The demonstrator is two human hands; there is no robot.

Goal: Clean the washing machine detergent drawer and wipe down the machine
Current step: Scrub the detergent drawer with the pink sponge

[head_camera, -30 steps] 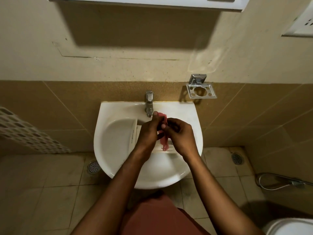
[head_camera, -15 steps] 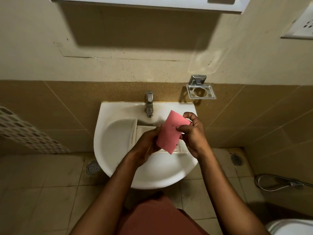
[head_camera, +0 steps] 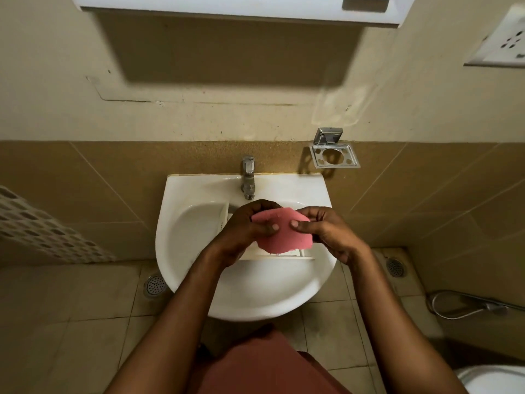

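A pink cloth [head_camera: 284, 233] is spread flat between both hands above the white basin [head_camera: 196, 282]. My left hand [head_camera: 245, 226] pinches its left edge with the thumb on top. My right hand [head_camera: 326, 228] pinches its right edge the same way. Under the cloth the white detergent drawer [head_camera: 277, 255] lies across the basin, mostly hidden by my hands and the cloth; its left end panel [head_camera: 224, 220] shows beside my left hand.
A chrome tap [head_camera: 248, 177] stands at the back of the basin. A metal soap holder [head_camera: 335, 155] is fixed to the wall on the right. Floor drains [head_camera: 154, 285] [head_camera: 395, 267], a hose [head_camera: 468, 305] and a toilet rim [head_camera: 494, 379] are around.
The cloth was bunched between my hands, then unfolded and held upright. It is now stretched flat between both hands, lower over the drawer.
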